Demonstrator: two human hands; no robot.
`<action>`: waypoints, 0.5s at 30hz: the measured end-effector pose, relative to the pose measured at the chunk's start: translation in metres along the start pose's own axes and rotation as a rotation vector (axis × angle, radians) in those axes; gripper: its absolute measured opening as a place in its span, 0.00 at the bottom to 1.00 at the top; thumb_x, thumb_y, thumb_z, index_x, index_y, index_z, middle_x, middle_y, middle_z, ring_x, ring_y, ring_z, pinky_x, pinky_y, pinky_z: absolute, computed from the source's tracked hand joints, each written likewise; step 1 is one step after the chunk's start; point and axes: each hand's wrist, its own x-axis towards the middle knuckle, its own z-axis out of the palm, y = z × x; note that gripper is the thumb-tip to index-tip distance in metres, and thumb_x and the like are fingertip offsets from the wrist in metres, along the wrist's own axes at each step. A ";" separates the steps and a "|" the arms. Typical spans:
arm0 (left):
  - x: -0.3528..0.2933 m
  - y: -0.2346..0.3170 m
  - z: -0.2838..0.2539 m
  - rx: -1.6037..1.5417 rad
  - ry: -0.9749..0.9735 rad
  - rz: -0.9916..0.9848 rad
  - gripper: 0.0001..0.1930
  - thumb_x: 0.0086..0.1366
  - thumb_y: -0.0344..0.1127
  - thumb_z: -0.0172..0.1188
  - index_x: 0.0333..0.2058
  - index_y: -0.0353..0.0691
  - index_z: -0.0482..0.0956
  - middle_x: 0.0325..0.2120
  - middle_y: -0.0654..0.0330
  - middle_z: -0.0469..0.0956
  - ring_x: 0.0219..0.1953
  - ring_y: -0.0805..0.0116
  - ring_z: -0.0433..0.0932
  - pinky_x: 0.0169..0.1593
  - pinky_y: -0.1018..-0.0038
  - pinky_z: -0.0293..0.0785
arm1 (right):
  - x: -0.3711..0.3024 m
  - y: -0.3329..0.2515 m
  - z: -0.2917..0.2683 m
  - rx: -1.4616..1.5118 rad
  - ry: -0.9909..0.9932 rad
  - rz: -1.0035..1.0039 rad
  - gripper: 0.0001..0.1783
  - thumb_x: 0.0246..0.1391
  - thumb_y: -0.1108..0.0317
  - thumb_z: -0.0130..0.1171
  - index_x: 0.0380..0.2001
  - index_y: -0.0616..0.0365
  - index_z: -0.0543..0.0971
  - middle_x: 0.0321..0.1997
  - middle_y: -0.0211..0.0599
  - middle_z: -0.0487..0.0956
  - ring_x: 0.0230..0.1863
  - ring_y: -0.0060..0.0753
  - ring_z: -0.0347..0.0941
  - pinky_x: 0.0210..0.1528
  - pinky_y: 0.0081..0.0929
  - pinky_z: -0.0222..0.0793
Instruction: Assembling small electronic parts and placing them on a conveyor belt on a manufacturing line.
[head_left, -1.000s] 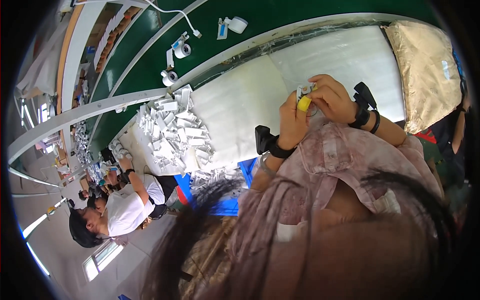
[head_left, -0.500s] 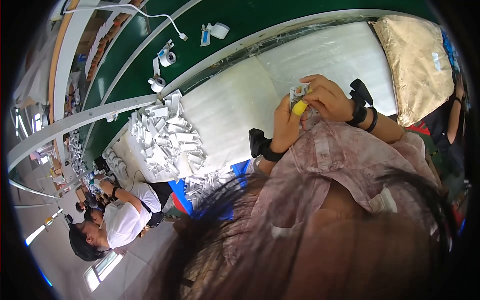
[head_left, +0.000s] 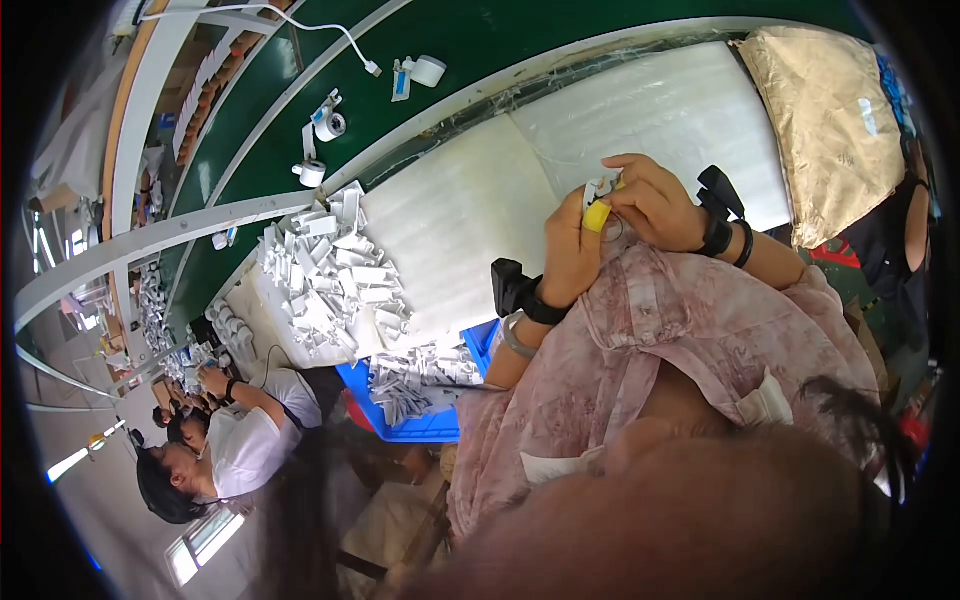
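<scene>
In front of my chest, both hands meet around a small white plastic part (head_left: pixel 594 188), mostly hidden by my fingers. My left hand (head_left: pixel 570 250) grips it, with a yellow cover (head_left: pixel 597 216) that appears to sit on the thumb. From the other side, my right hand (head_left: pixel 657 205) is closed on the same part, its fingers bent over the top. Each wrist carries a black strapped device. To the left of my hands lies a heap of white plastic pieces (head_left: pixel 335 270) on the pale sheet covering the bench (head_left: pixel 455 210).
A blue bin (head_left: pixel 412 432) holds more white pieces at the bench's near edge. On the green surface (head_left: pixel 500 35) stand several white round fixtures (head_left: pixel 428 71) and a white cable (head_left: pixel 372 68). Brown paper (head_left: pixel 825 130) lies at right. A co-worker (head_left: pixel 262 425) works at left.
My hands stay together on the white part, which has turned slightly between my fingers. My head has shifted, and more of the blue bin shows.
</scene>
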 end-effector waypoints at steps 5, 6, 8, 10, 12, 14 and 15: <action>-0.003 0.004 0.001 0.081 0.105 0.099 0.13 0.70 0.33 0.45 0.47 0.32 0.72 0.20 0.63 0.73 0.15 0.81 0.65 0.19 0.82 0.61 | 0.005 -0.004 0.010 0.002 0.047 0.000 0.10 0.45 0.84 0.59 0.32 0.62 0.73 0.28 0.42 0.70 0.34 0.44 0.71 0.50 0.41 0.71; -0.005 0.004 -0.002 0.086 0.087 0.059 0.13 0.70 0.33 0.44 0.48 0.32 0.71 0.21 0.62 0.74 0.16 0.81 0.65 0.19 0.82 0.62 | 0.005 -0.005 0.012 0.004 0.046 -0.008 0.10 0.45 0.84 0.59 0.32 0.62 0.73 0.28 0.42 0.70 0.34 0.44 0.71 0.50 0.41 0.71; -0.005 0.007 -0.010 0.103 0.089 0.035 0.14 0.70 0.33 0.44 0.49 0.32 0.70 0.23 0.62 0.75 0.17 0.81 0.66 0.20 0.83 0.62 | 0.007 -0.002 0.016 0.049 0.008 0.069 0.10 0.45 0.82 0.60 0.32 0.60 0.74 0.30 0.43 0.72 0.39 0.45 0.73 0.44 0.36 0.70; -0.008 0.010 -0.023 -0.043 0.011 -0.221 0.17 0.71 0.34 0.43 0.54 0.34 0.66 0.31 0.60 0.77 0.23 0.79 0.71 0.26 0.81 0.69 | 0.009 0.004 0.029 0.074 -0.010 0.093 0.09 0.46 0.82 0.60 0.32 0.59 0.75 0.31 0.43 0.73 0.41 0.45 0.73 0.42 0.34 0.69; -0.011 0.001 -0.034 -0.082 0.039 -0.157 0.18 0.71 0.35 0.43 0.57 0.35 0.63 0.36 0.58 0.76 0.29 0.76 0.73 0.31 0.80 0.71 | 0.019 0.012 0.033 0.101 -0.054 0.185 0.09 0.46 0.81 0.60 0.32 0.59 0.76 0.32 0.43 0.73 0.40 0.45 0.73 0.41 0.30 0.69; -0.012 -0.022 -0.057 0.179 0.106 0.122 0.21 0.71 0.36 0.42 0.61 0.39 0.59 0.50 0.55 0.70 0.44 0.69 0.75 0.43 0.74 0.74 | 0.027 0.026 0.040 0.203 0.001 0.299 0.06 0.49 0.80 0.59 0.31 0.60 0.76 0.31 0.38 0.73 0.35 0.34 0.73 0.38 0.27 0.68; -0.015 -0.031 -0.077 0.204 0.130 0.131 0.21 0.71 0.36 0.42 0.61 0.39 0.59 0.50 0.55 0.70 0.44 0.69 0.75 0.43 0.74 0.74 | 0.029 0.042 0.048 0.269 0.026 0.353 0.04 0.51 0.79 0.58 0.31 0.60 0.76 0.30 0.35 0.73 0.32 0.29 0.72 0.36 0.25 0.68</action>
